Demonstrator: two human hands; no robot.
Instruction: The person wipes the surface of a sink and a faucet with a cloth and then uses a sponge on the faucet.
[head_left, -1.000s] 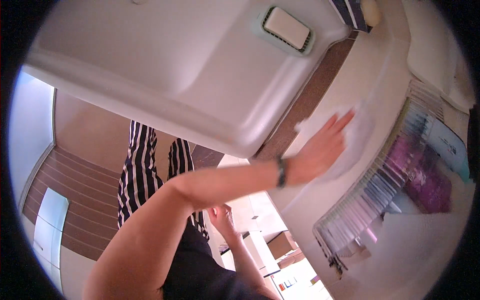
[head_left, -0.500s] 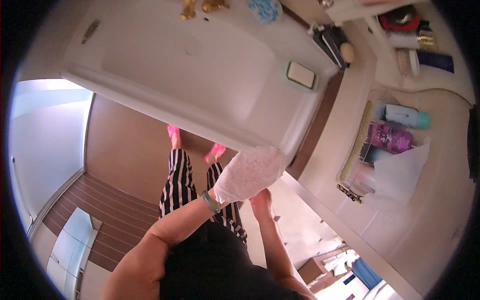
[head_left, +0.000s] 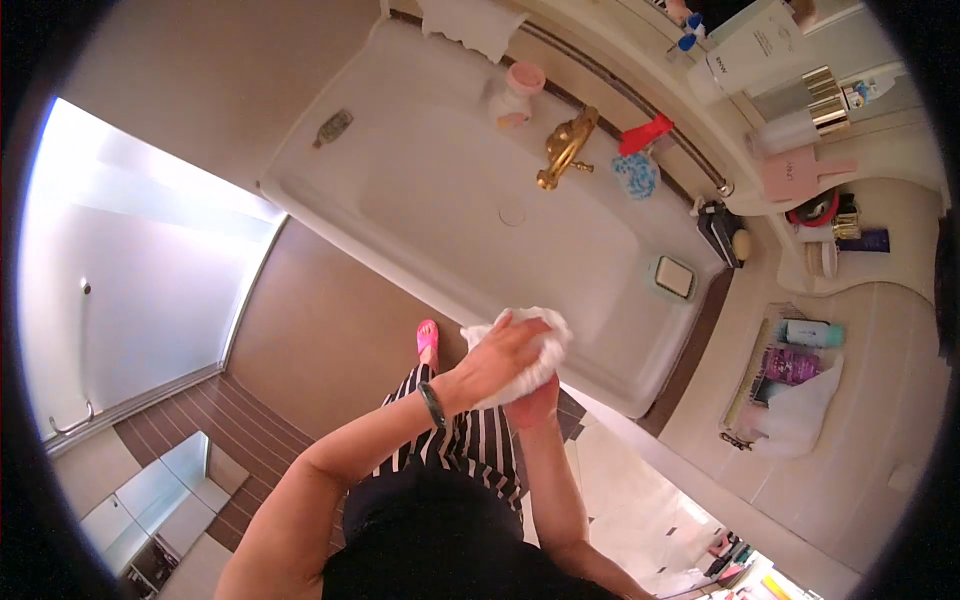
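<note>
A white cloth [head_left: 550, 355] is bunched up between my hands, beyond the front edge of my striped trousers and near the basin's rim. My left hand [head_left: 503, 358], with a dark bangle at the wrist, lies over the top of it with fingers curled onto the fabric. From below, my right hand [head_left: 535, 403] grips the same cloth; most of its fingers are hidden by the folds.
A wide white basin [head_left: 430, 180] with a brass tap [head_left: 568, 148] lies ahead. Inside it sits a soap dish [head_left: 672, 277]. The right-hand counter [head_left: 690, 400] carries a clear basket of bottles [head_left: 790, 365]. A frosted door [head_left: 150, 260] stands at left.
The cloth was draped over my left hand; now it is crumpled, and my left fingers show on top of it. My view has shifted, bringing the tap and more of the basin into sight.
</note>
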